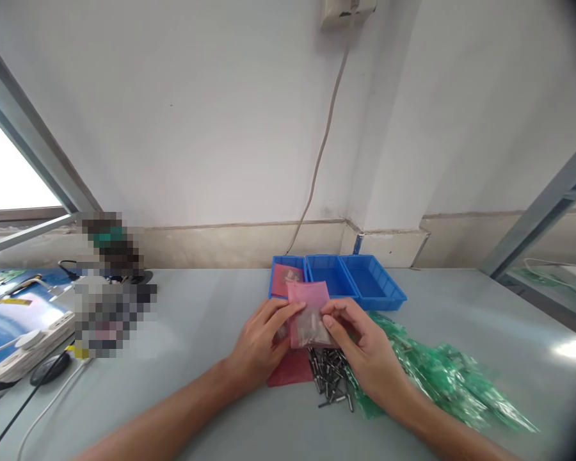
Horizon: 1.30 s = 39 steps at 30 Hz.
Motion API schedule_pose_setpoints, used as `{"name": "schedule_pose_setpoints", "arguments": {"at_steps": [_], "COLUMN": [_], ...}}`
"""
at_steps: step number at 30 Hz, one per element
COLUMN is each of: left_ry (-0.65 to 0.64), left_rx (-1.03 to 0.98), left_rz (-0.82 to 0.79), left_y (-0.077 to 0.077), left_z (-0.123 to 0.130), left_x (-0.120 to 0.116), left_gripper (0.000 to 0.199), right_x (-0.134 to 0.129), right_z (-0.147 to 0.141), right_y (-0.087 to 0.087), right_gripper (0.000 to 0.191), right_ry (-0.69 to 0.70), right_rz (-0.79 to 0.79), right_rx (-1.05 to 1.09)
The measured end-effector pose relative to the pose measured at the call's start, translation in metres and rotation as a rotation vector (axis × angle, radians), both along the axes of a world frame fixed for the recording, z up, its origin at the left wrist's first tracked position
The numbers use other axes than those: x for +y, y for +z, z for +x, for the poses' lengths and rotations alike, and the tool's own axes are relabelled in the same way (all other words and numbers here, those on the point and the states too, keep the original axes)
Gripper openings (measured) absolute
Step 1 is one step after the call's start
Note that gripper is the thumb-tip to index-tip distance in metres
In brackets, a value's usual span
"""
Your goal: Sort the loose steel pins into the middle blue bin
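A pink plastic bag (312, 314) with small parts inside is held up between my hands. My left hand (264, 336) pinches its left edge, and my right hand (360, 339) grips its right edge with thumb and fingers. Under my left hand, another pink bag (292, 369) lies on the table. A pile of dark metal pins (333, 378) sits just below the held bag. Right of the pins, partly behind my right arm, green plastic bags (446, 378) are spread out.
Blue bins (377, 285) stand side by side against the wall; the left one holds a pink packet (287, 276). On the far left are a black mouse (50, 369), a power strip (38, 346) and cables. Metal frames rise at both sides.
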<state>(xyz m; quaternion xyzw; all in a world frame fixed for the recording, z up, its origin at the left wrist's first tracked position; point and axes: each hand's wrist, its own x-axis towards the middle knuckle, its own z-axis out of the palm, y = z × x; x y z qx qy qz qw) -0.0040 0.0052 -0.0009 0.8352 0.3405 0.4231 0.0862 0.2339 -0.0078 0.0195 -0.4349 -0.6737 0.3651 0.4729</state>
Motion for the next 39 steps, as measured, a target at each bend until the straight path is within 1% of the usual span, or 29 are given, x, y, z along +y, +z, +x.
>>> {"name": "schedule_pose_setpoints", "arguments": {"at_steps": [3,5,8,10,13,17,18,22,24,28,31,35,39], "left_ry": [0.065,0.08,0.068,0.046,0.008,-0.019,-0.026,-0.044,-0.041,-0.049,-0.056,-0.019,0.003], "left_rx": [-0.053,-0.089,-0.102,-0.105,-0.113,-0.112,-0.109,-0.069,-0.054,-0.031,0.01,0.03,0.027], "left_rz": [0.027,0.046,0.071,0.087,0.089,0.103,0.113,0.159,0.175,0.248,0.292,0.326,0.363], "left_y": [0.001,0.001,0.003,0.005,0.008,0.008,0.008,0.01,0.011,0.013,0.013,0.014,0.016], "left_z": [0.0,0.001,0.001,0.002,0.003,0.003,0.003,0.002,0.002,0.002,0.002,0.001,0.001], "left_x": [0.002,0.003,0.001,-0.001,-0.004,-0.006,-0.006,-0.006,-0.006,-0.006,-0.006,-0.006,-0.008], "left_gripper": [0.045,0.035,0.019,0.012,0.012,0.011,0.011,0.014,0.014,0.02,0.021,0.02,0.019], "right_x": [-0.003,-0.003,-0.003,-0.003,-0.003,-0.002,-0.002,-0.001,0.0,0.003,0.005,0.004,0.003], "right_z": [0.0,0.001,0.001,0.0,-0.002,-0.003,-0.003,-0.002,-0.002,-0.002,-0.002,-0.003,-0.003], "right_y": [-0.001,-0.001,0.0,0.003,0.005,0.005,0.005,0.002,0.0,-0.004,-0.006,-0.005,-0.003], "right_gripper": [0.021,0.024,0.025,0.019,0.014,0.017,0.019,0.023,0.024,0.021,0.024,0.03,0.027], "right_ry": [0.029,0.036,0.053,0.072,0.088,0.051,0.045,0.026,0.011,-0.014,-0.045,-0.063,-0.064], "right_rz": [-0.001,0.027,0.074,0.076,0.084,0.147,0.138,0.004,-0.032,-0.028,-0.028,-0.047,-0.032], "right_rx": [-0.088,-0.104,-0.11,-0.13,-0.156,-0.154,-0.148,-0.112,-0.083,-0.008,0.007,0.034,0.038]}}
